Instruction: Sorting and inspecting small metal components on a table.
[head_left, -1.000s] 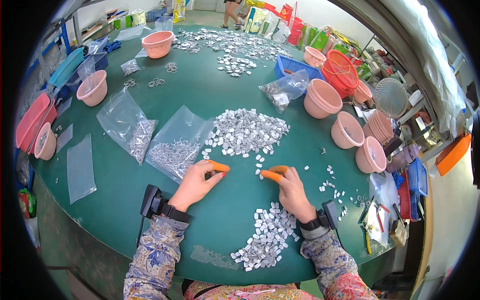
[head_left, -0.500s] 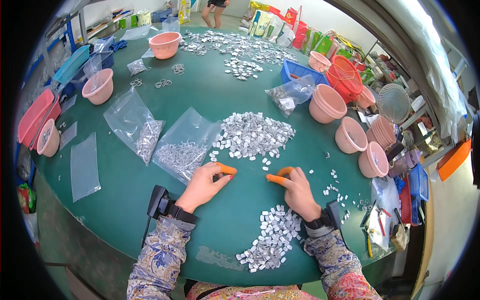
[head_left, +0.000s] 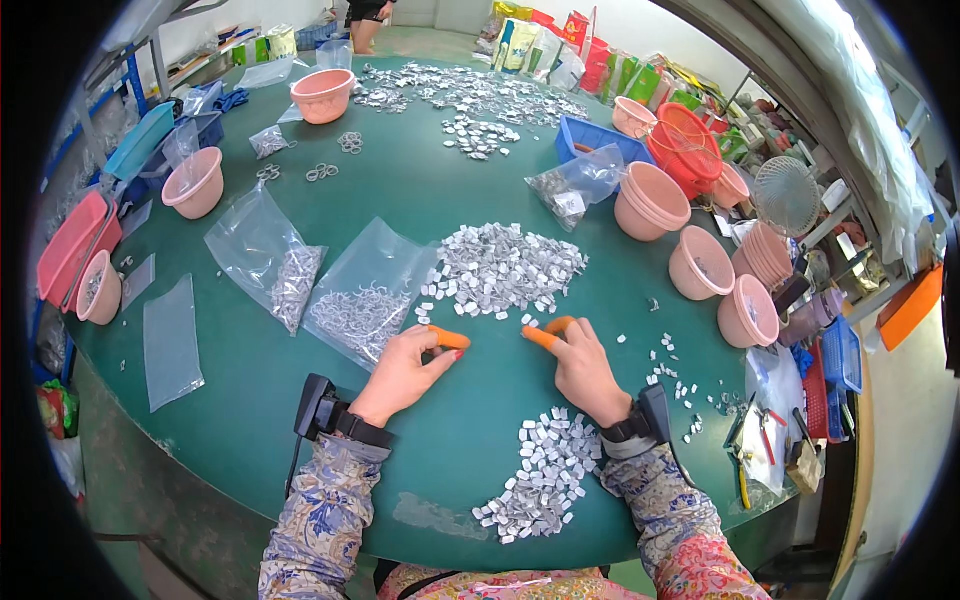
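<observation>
Between two heaps of small grey-white tag-like pieces, both my hands hover low over the green table. My left hand (head_left: pixel 408 370) is closed, thumb and orange-covered forefinger pressed together; anything between them is too small to make out. Facing it, my right hand (head_left: pixel 590 373) has orange covers on thumb and forefinger, their tips slightly apart beside a loose piece (head_left: pixel 530 320). Beyond the hands lies the larger heap (head_left: pixel 505 265). A smaller heap (head_left: pixel 540 480) sits near my right wrist. Left of the larger heap, a clear bag (head_left: pixel 360 310) holds small curved grey pieces.
Another filled clear bag (head_left: pixel 295 285) and a flat empty bag (head_left: pixel 172 342) lie at left. Pink bowls (head_left: pixel 652 203) and a blue tray (head_left: pixel 600 140) line the right side. Pliers (head_left: pixel 742 465) lie at the right edge. Loose pieces (head_left: pixel 670 365) are scattered right of my right hand.
My right hand has moved slightly forward and left, closer to the loose pieces at the near edge of the larger heap. The left hand is almost still. The view has shifted slightly.
</observation>
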